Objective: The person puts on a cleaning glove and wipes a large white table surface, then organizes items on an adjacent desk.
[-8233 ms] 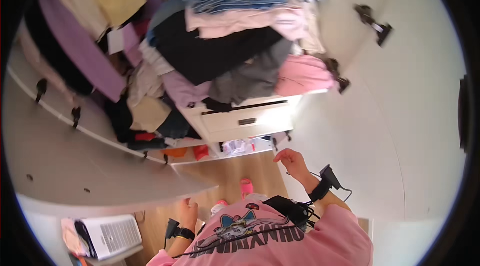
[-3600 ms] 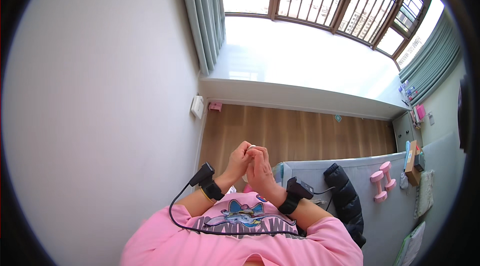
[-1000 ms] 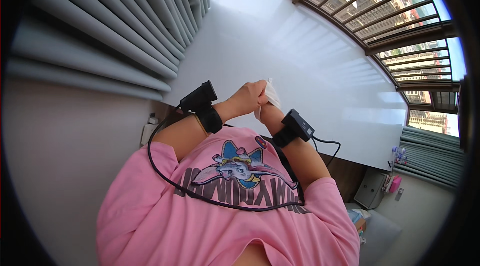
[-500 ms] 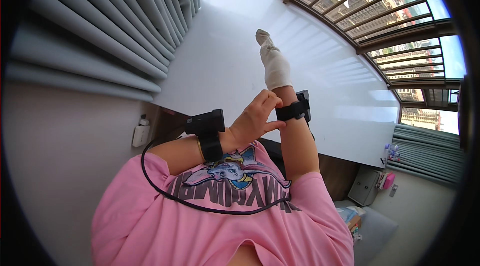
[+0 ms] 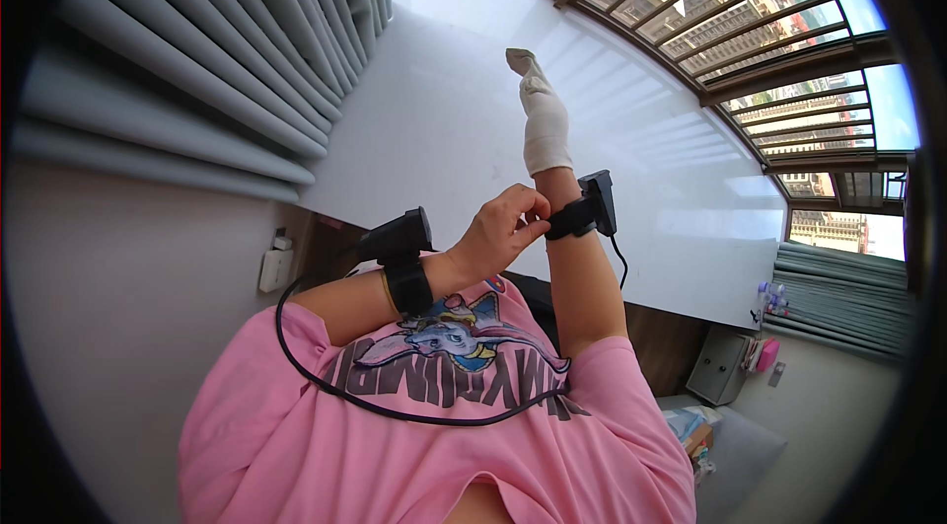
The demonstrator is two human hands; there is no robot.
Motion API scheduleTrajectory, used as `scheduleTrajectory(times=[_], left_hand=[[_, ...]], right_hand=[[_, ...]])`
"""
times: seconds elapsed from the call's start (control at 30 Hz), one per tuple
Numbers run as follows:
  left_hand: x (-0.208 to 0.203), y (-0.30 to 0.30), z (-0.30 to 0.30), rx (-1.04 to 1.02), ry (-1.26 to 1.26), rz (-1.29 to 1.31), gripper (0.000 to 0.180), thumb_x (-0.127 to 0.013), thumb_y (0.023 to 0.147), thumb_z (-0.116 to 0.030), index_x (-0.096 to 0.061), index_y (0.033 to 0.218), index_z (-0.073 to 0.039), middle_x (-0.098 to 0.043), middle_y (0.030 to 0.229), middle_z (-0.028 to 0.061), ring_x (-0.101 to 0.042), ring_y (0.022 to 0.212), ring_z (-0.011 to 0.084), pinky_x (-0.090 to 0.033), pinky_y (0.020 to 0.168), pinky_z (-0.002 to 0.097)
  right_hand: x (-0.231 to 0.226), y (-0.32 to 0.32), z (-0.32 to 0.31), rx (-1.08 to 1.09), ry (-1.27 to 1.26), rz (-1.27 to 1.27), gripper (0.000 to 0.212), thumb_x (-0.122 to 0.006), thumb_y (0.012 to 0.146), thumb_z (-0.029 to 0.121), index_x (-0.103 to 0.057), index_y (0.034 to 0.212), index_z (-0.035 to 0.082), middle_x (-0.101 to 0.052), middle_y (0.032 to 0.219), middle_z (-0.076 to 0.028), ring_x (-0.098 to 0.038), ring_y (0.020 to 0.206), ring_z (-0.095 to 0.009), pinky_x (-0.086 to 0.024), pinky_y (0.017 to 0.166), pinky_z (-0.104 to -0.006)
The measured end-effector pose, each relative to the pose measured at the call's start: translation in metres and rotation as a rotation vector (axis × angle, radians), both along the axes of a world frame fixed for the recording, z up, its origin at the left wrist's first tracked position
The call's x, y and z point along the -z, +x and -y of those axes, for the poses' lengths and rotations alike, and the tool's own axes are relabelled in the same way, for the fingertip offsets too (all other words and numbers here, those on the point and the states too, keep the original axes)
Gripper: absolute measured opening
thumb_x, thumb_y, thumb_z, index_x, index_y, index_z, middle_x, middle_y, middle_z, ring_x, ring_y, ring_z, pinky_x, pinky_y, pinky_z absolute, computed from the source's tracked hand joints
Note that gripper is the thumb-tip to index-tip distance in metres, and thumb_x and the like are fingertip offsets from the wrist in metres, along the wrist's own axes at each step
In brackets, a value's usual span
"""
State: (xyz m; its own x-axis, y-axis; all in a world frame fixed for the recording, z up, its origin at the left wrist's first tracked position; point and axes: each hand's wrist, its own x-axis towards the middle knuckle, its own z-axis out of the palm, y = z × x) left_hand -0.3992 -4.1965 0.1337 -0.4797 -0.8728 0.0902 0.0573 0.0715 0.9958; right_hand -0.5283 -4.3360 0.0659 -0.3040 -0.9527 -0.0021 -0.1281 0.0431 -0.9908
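Observation:
A cream-white sock (image 5: 547, 134) is pulled over my right hand, its loose toe end flopping away toward the far side above the white surface. The hand's fingers are hidden inside it. Below the sock, a black wrist strap (image 5: 567, 222) circles my right wrist and bears a black camera-like device (image 5: 598, 200) on its outer side. My left hand (image 5: 501, 228) reaches across from the left, thumb and forefinger pinched at the strap's near edge. Another black device (image 5: 397, 234) is strapped to my left wrist with a black band (image 5: 407, 285).
A glossy white tabletop (image 5: 434, 119) lies beneath my hands. Grey-green curtains (image 5: 227, 50) hang at the left, and barred windows (image 5: 760, 21) line the far right. A black cable (image 5: 414, 413) loops across my pink shirt. Plastic bottles (image 5: 771, 299) stand at the table's right end.
My left thumb and forefinger have closed together at the strap. My right forearm has turned slightly, and a cable now shows below its device. The sock's tip has shifted a little farther away.

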Motion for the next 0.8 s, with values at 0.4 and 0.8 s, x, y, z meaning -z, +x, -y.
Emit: scheduleTrajectory(times=[0.4,0.8], left_hand=[[-0.017,0.025,0.029,0.092,-0.012,0.104,0.009,-0.061,0.085,-0.007,-0.056,0.091,-0.002,-0.057,0.071,0.0027,-0.052,0.062,0.0072,-0.045,0.058,0.0223],[-0.009,0.018,0.058,-0.123,-0.85,0.389,0.038,-0.069,0.075,-0.008,-0.046,0.105,-0.004,-0.046,0.101,0.0114,-0.051,0.089,0.0271,-0.048,0.077,0.0349]], right_hand=[[-0.043,0.007,-0.024,0.012,-0.112,0.187,0.034,-0.044,0.094,0.017,-0.047,0.123,-0.001,-0.052,0.111,-0.006,-0.045,0.1,-0.012,-0.037,0.089,-0.0233],[-0.076,0.019,-0.027,-0.297,-0.188,-1.916,0.016,-0.053,0.076,0.008,-0.056,0.091,0.007,-0.059,0.083,-0.008,-0.058,0.082,-0.02,-0.045,0.07,-0.0293]])
